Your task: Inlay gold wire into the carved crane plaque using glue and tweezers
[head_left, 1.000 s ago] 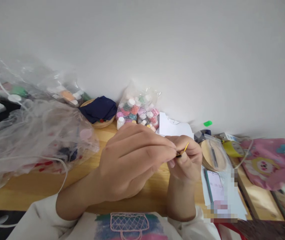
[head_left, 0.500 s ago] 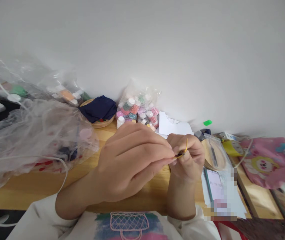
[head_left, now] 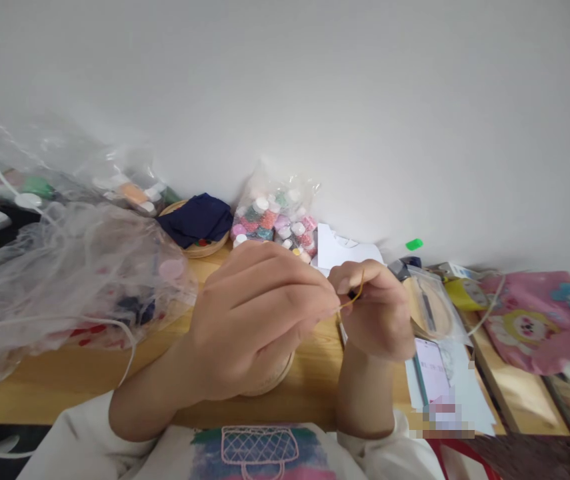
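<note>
Over the table (head_left: 315, 363), the left hand (head_left: 265, 313) pinches a yellow strand (head_left: 361, 289), right hand's (head_left: 379, 323) grip unclear, phone (head_left: 433, 381) writing blurred.

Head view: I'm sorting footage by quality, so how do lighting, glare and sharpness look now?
Head view: the wall is brighter around its middle, dimmer toward the upper corners; head view: glints on the clear bag of bottles; head view: the yellow strand by the right hand looks soft, fine detail lost; head view: the phone has blurred digits, with blocky pixelation toward its lower end.

The wooden table (head_left: 315, 377) bears a translucent bag (head_left: 89, 267), bagged jars (head_left: 269, 219), a round basket (head_left: 207, 252) and papers (head_left: 475, 397)
</note>
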`<state>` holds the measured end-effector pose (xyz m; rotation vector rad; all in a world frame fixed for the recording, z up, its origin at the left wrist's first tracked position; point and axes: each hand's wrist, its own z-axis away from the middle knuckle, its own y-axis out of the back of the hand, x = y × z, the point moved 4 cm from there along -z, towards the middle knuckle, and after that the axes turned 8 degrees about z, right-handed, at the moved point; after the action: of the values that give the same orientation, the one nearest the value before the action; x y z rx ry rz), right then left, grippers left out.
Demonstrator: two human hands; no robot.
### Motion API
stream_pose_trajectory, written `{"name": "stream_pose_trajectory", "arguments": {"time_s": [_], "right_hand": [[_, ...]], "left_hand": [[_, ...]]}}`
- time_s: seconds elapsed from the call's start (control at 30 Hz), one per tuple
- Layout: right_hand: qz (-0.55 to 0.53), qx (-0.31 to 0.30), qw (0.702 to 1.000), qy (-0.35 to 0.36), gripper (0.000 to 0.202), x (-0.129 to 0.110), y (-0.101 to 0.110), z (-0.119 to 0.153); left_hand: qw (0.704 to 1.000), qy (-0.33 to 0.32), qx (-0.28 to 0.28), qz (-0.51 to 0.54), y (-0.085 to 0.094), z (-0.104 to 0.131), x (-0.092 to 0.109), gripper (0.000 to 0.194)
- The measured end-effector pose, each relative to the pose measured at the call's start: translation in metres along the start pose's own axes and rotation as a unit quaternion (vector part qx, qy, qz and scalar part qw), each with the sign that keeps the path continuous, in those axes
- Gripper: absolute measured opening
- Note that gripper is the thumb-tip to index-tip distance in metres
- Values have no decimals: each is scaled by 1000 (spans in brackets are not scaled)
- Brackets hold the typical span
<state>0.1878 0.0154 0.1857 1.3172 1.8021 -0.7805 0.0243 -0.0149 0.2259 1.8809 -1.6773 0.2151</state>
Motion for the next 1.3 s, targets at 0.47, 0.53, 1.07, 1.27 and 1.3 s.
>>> {"name": "stream_pose_trajectory", "arguments": {"time_s": [0.47,0.53,1.07,1.27,1.3], "right_hand": [[-53,-14,998,3,10,1,-3,3],[-56,-19,998,18,9,0,-4,3],[-8,71,997,30,16,-7,-1,3],[-11,74,997,30,22,-9,1,1],[-14,73,997,29,24,-9,0,0]], "left_hand": [[998,4,-57,29,-9,0,0,18],[998,3,-57,29,-9,0,0,17],[999,-25,-34,23,-8,-1,-1,15],[999,-21,-44,10,-8,-1,0,14],[999,-15,-45,6,-7,-1,0,15]]}}
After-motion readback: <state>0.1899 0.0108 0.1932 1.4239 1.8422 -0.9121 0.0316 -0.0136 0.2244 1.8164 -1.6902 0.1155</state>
